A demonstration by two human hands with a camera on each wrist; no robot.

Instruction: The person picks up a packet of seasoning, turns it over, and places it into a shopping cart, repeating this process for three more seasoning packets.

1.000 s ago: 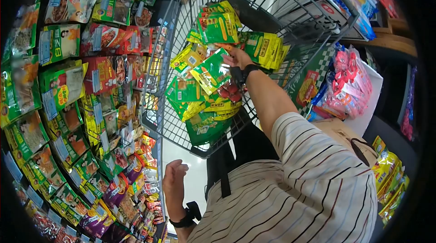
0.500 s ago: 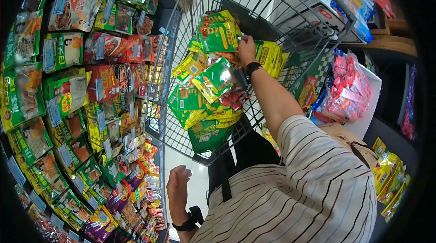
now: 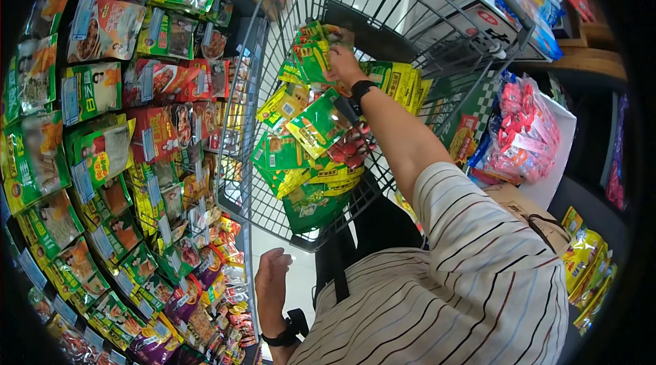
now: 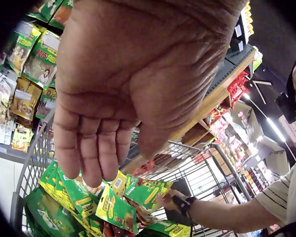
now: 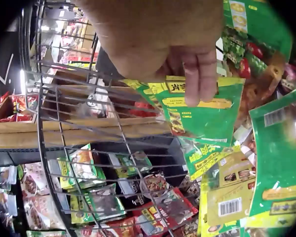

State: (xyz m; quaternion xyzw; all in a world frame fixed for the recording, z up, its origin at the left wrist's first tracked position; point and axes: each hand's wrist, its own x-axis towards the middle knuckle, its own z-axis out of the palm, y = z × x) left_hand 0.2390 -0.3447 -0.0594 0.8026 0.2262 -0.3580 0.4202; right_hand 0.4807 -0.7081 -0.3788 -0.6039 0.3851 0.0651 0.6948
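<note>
In the shopping cart (image 3: pixel 231 202), my right hand (image 3: pixel 344 68) grips green-and-yellow food packets (image 5: pixel 207 118) by their top edge. The right wrist view shows its fingers bent over the front of the top packet. A loose green packet (image 3: pixel 320 122) with a clear window lies just nearer to me, beside some dark red packed food (image 3: pixel 352 148). More yellow-edged packets (image 3: pixel 400 81) stand in a row to the right of the hand. Outside the cart, my left hand (image 3: pixel 273 283) hangs with loosely bent fingers and nothing in it, its palm showing in the left wrist view (image 4: pixel 133 74).
Along the left runs a shelf wall hung with many food packets (image 3: pixel 99 92) and price tags. To the right stand a white carton (image 3: pixel 478 27), pink bagged goods (image 3: pixel 523 133) and yellow packets (image 3: pixel 584 256). A large green bag (image 3: pixel 311 204) lies at the cart's near end.
My right hand has moved from beside the loose packet to the far stack, and that stack has shifted and turned slightly left. My left hand stays at about the same place.
</note>
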